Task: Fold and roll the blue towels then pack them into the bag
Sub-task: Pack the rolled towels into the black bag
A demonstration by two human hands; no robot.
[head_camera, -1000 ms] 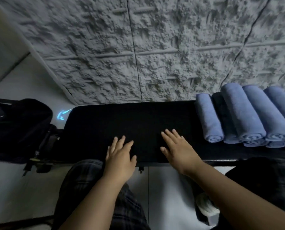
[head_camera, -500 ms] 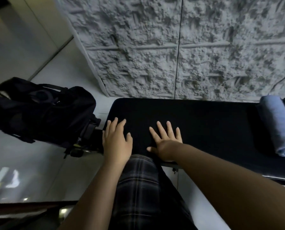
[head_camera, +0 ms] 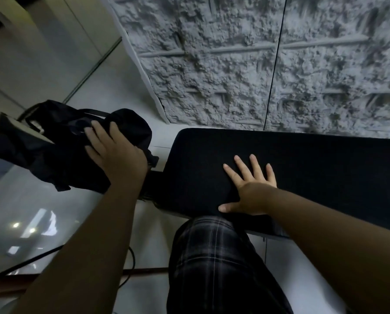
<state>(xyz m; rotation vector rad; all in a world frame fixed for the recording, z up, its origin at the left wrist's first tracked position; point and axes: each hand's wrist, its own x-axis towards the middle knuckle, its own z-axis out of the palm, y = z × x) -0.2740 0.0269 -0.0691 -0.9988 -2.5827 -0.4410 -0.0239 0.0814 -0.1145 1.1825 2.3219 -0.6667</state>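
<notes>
A rough, pitted grey stone-textured wall [head_camera: 268, 64] fills the upper right of the frame, crossed by a thin dark vertical seam. Below it, a long black padded bench [head_camera: 314, 168] runs from the centre to the right edge. The lower left holds a glossy pale tiled floor [head_camera: 30, 211] with light reflections, and a thin black cable [head_camera: 42, 254] curves across it.

At the bottom centre sits the person's knee in dark plaid fabric [head_camera: 214, 264], pressed up against the near edge of the bench.

The soft black fabric bag [head_camera: 53, 150] occupies the left middle of the frame, just beside the left end of the bench, crumpled and with a strap looped at its top.

The left hand [head_camera: 117, 152] reaches onto the right side of the bag, fingers close together and bent over the dark cloth; whether they actually clutch a fold cannot be told. The right hand [head_camera: 250, 189] lies flat, palm down, on the bench near its front edge, fingers straight and spread, thumb stretched out toward the left.

No blue towel shows in this view.
</notes>
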